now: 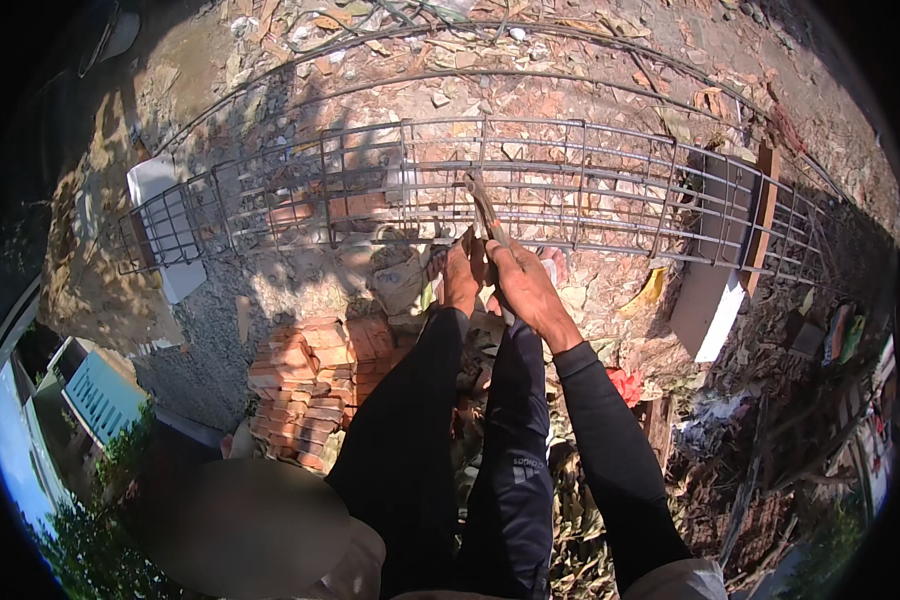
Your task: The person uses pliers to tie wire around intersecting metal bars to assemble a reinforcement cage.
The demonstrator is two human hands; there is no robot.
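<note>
A long cage of steel rebar (577, 190) with crosswise ties stretches from left to right in front of me. My right hand (528, 290) is closed around a handle of what look like long metal pincers (490, 216). Close beside it, my left hand (460, 277) is closed too, apparently on the other handle. The head of the pincers reaches in among the bars near the middle of the cage, at a crossing of a bar and a tie. Whether its jaws grip wire there is too small to tell.
The cage's left end lies over a white block (165, 230), its right end over a pale block (712, 300) with a brown board (762, 220). Stacked orange bricks (305, 375) stand at near left. Rubble covers the ground, with loose long rods (450, 74) beyond the cage.
</note>
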